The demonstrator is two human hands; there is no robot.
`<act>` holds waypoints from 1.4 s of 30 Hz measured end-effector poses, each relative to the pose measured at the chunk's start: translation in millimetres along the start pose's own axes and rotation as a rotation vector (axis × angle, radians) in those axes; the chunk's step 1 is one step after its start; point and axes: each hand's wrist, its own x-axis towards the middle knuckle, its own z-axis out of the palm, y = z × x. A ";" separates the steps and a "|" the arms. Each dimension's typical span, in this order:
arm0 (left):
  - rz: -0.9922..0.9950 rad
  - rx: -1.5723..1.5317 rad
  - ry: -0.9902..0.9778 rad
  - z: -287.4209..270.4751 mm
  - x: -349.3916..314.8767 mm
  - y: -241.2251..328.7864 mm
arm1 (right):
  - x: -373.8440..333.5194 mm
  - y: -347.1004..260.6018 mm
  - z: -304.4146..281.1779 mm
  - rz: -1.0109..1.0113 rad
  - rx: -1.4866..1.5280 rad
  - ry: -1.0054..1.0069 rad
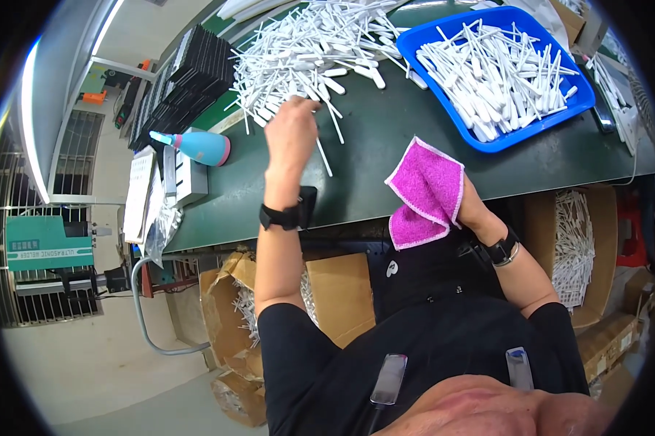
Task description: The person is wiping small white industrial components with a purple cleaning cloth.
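Note:
My left hand (pixel 292 138) reaches to the near edge of a heap of white plastic sticks (pixel 305 51) with thick paddle-like ends. Its fingers are curled together, and whatever they pinch is hidden. One white stick (pixel 325 158) slants out beside this hand over the green tabletop. In my right hand (pixel 474 205) is a magenta cloth (pixel 430 182) with a pale stitched border, bunched at the grip and hanging over the table's front edge. Beyond it, to the right, a blue tray (pixel 487 145) holds many more of the white sticks.
Black stacked trays (pixel 186 83) stand at the far left, with a light-blue and pink spray bottle (pixel 200 147) nearby on the green table (pixel 247 196). Below the table are cardboard boxes of white parts (pixel 342 294) (pixel 605 254). A bent metal tube (pixel 140 305) sticks out at left.

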 end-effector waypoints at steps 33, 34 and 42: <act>-0.789 -1.990 -0.036 11.7 -52.1 66.4 | -0.8 4.4 -2.2 0.000 0.102 0.077; -0.794 -1.968 -0.041 11.0 -54.1 68.2 | -0.7 4.7 -3.4 -0.002 0.102 0.075; -0.842 -1.975 -0.103 9.4 -60.2 75.0 | -1.0 9.0 -9.4 0.011 0.086 0.076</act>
